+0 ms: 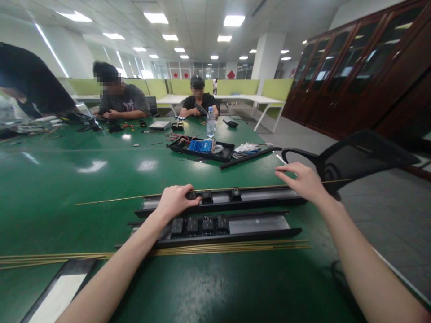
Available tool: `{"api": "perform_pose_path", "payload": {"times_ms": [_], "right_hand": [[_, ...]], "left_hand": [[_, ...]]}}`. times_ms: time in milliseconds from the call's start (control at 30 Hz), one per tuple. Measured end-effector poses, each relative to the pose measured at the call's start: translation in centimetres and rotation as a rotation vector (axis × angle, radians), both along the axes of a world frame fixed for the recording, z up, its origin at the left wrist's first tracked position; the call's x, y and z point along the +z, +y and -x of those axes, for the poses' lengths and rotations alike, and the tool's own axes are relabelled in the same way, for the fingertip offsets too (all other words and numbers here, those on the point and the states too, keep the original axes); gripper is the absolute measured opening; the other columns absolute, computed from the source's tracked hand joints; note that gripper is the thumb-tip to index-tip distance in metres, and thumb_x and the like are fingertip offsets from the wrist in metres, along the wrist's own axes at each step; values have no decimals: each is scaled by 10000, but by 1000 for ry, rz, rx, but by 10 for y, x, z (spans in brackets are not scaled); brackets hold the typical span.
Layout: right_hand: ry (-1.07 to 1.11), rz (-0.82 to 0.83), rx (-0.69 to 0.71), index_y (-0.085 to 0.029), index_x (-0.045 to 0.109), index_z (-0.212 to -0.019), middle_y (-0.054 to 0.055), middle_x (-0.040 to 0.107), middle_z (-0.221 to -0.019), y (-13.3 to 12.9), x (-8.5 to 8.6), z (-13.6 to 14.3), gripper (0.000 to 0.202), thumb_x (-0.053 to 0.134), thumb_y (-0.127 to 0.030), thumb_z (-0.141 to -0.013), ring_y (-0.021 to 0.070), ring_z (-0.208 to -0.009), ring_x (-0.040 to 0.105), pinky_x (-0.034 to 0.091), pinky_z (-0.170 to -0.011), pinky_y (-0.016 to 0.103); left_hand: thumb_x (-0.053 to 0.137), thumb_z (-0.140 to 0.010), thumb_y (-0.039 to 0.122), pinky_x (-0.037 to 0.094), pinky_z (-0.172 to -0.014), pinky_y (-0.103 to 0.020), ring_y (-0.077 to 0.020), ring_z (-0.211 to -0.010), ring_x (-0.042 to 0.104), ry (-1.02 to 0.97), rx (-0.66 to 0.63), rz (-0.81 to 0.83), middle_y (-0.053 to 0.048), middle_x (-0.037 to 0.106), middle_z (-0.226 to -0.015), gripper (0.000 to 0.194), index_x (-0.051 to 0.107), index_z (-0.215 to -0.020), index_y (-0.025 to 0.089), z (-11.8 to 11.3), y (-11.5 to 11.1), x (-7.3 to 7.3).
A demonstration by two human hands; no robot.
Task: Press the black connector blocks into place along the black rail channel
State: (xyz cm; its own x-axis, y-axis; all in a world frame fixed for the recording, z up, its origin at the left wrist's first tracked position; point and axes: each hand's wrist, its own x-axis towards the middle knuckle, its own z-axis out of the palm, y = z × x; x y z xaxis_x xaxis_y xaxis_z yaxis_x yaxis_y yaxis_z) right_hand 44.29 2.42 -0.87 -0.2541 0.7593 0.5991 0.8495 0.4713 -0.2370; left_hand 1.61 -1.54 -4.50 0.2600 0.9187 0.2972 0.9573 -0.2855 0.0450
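My left hand [175, 198] has its thumb and fingers closed around a small black block [191, 195] in the farther black channel [259, 195]. Two more black blocks [206, 196] sit in that channel to the right. A long thin brass-coloured rod [111, 200] runs along the channel, passing by both hands. Above the channel's right end is my right hand [303, 180], thumb and index finger pinched together; whatever is between them cannot be made out. The nearer black channel [262, 224] holds several black blocks [192, 225] in a row, partly behind my left forearm.
Several brass-coloured rods [229, 247] lie in front. A black tray [222, 154] with blue packs, white gloves [247, 150], a black bar [249, 158] and a water bottle [210, 122] stand beyond. An office chair [363, 154] is at the right. Other people sit across the table.
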Motion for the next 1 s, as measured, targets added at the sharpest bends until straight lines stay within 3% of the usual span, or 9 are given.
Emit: {"api": "perform_pose_path", "payload": {"times_ms": [233,433,633,767,1000], "right_hand": [[22,86,142,-248,733,-1106,74,743,-1084,-13,1,56,322,560,-442,-916,279,-1019,645,487,-914,445],[-43,125,248,-252,706,-1159,55,749,-1074,-17,-25,91,302,509,-360,-958,244,-961,649,482,-881,409],[16,77,264,-245,737,-1024,44,764,-945,-17,-43,106,244,520,-336,-960,223,-883,656,432,-952,423],[45,52,241,-251,738,-928,24,772,-925,-18,-43,109,214,538,-325,-949,213,-854,665,379,-1032,446],[21,74,174,-258,719,-816,23,774,-877,-21,-40,112,260,527,-371,-950,224,-802,656,405,-963,444]], "left_hand": [[504,-847,662,363,-596,-279,-252,-804,711,15,14,18,-51,761,-819,447,667,-834,246,-2,-2,5],[506,-849,638,377,-614,-277,-248,-815,709,0,12,31,-55,761,-830,429,671,-844,243,-3,-4,7],[491,-859,617,353,-598,-281,-246,-792,705,-4,-12,6,-53,752,-815,416,658,-823,237,-2,-4,5],[492,-862,613,347,-594,-279,-244,-789,704,-3,-10,11,-51,749,-808,412,653,-819,235,-3,-4,5],[495,-860,627,356,-597,-276,-245,-787,703,9,5,31,-55,752,-816,422,656,-828,238,-4,-4,7]]}}
